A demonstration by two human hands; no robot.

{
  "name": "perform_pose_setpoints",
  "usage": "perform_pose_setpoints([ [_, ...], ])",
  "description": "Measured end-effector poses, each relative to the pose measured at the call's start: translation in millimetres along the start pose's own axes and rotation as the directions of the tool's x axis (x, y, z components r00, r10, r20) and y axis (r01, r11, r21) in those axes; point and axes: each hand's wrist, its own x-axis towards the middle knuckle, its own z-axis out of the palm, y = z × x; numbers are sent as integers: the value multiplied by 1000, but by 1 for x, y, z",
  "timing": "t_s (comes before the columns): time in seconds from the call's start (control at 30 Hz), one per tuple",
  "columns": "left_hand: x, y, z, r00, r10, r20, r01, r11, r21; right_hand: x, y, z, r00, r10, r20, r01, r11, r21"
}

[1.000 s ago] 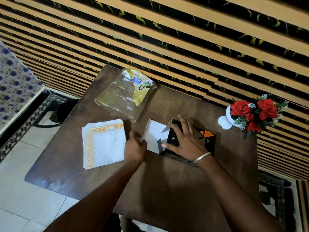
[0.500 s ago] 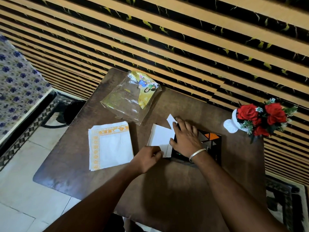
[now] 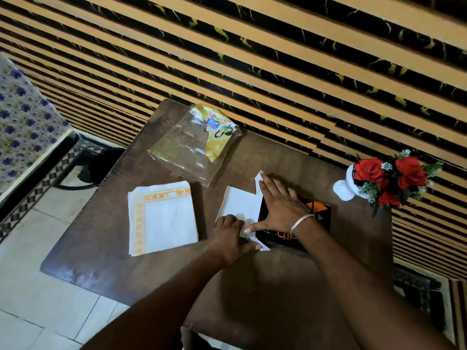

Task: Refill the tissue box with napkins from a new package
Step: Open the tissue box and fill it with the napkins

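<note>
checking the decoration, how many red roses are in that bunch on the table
3 show: one rose at the left of the bunch, one at the right, a smaller one low in the middle. More may be hidden behind.

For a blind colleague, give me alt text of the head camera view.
Both hands, the left hand and right hand, press open the white flaps of a black tissue box on a brown table, beside stacked napkins and an empty wrapper.
</note>
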Motion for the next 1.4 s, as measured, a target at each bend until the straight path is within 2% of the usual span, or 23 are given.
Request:
perform_pose_setpoints([
  [0.3,3,0,0,999,-42,0,42,999,3,-2,14,-12,996,38,-83,-42,998,-38],
  [0.43,4,1,2,998,-58,-12,59,998,16,-14,15,-2,999,20,39,-22,998,59],
  [0.57,5,1,4,999,-51,-12,51,997,52,-16,9,7,999,-12,51,13,1000,-24],
  [0.67,3,-1,-4,997,-55,50,56,998,-30,-13,4,10,999,0,35,3,998,-64],
  [0.73,-4,-4,-15,998,-42,55,50,987,-154,-12,3,10,1000,0,24,1,998,-69],
  [0.77,-9,-7,-21,999,-35,6,36,973,-230,-13,4,11,1000,4,20,-2,998,-68],
  [0.8,-17,-11,-29,994,-46,-100,15,957,-290,-12,4,12,1000,3,14,-2,998,-66],
  [0.87,-32,-27,-42,908,-139,-395,0,943,-333,-12,5,13,1000,5,8,-5,998,-60],
  [0.93,-42,-51,-57,729,-317,-606,107,928,-356,-11,6,16,1000,12,-1,-12,999,-52],
  [1.0,-53,-79,-74,575,-533,-621,313,844,-435,-9,7,20,1000,23,-13,-24,998,-56],
  [1.07,-58,-109,-83,476,-750,-459,533,661,-528,-7,7,22,999,28,-21,-29,998,-64],
  [1.13,-60,-132,-83,435,-865,-251,641,493,-588,-6,8,22,999,29,-29,-31,998,-61],
  [1.17,-59,-143,-79,439,-876,-200,651,464,-600,-6,8,22,999,29,-31,-31,997,-64],
  [1.23,-55,-161,-68,444,-882,-159,664,443,-603,-8,7,22,999,26,-30,-28,997,-75],
  [1.4,-51,-136,-91,446,-887,-118,665,417,-619,-11,5,24,999,26,-34,-28,997,-74],
])
